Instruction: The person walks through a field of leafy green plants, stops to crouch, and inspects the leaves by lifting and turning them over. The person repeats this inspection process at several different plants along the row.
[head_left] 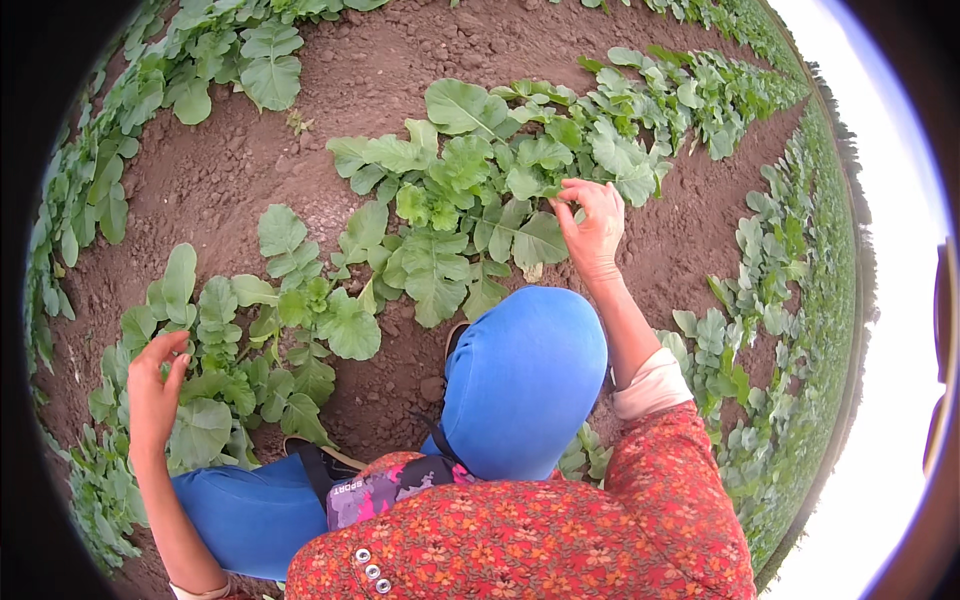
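My right hand is over the right end of a row of leafy green plants. Its thumb and forefinger are pinched together at the edge of a green leaf. Over at the left, my left hand hangs beside another clump of the same plants. Its fingers are bent, with a gap between thumb and fingertips, and nothing shows in them. The leaves are broad with lobed edges and partly cover the soil below.
My bent knee in blue trousers rises between my arms, close to the plants. Brown, crumbly soil lies beyond the row. Further rows of plants run along the left and the right.
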